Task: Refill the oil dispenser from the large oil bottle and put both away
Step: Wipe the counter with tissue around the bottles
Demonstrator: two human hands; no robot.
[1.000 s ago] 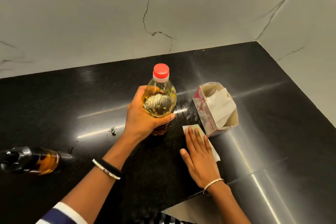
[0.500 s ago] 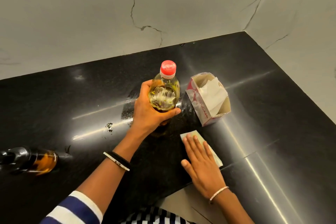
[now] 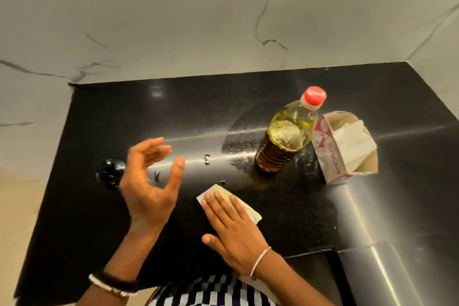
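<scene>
- Our left hand [image 3: 151,189] hangs above the worktop [image 3: 409,112] near its left edge. The fingers are spread and loosely bent, the thumb stands wide of them, and it holds nothing. The hand is blurred.
- Our right hand [image 3: 236,228] lies flat near the front edge, fingers straight, pressing a tissue [image 3: 219,189] onto the surface. It grips nothing.
- The bottle [image 3: 285,141] stands upright toward the back right corner with its red cap [image 3: 313,96] on. It is just beside an open tissue box [image 3: 330,156]; we cannot tell whether the two touch.
- The dispenser [image 3: 109,172] sits by the left edge, just beyond our left hand, which hides part of it. Only a dark, glossy end shows, so we cannot tell which way its long axis runs.
- The coming move turns on this split: the dispenser lies left of the open left hand and close to it, while the bottle stands well apart to the right. The bottle's long axis is vertical, and it is nearer our right hand than our left.
- With the bottle capped, we judge that pouring is over and that wiping is the step in hand. Both vessels remain on the worktop to be put away.
- Small wet spots [image 3: 205,158] mark the surface between left hand and bottle. We judge the bottle may be slick and will want a full wrap around its ribbed lower body.
</scene>
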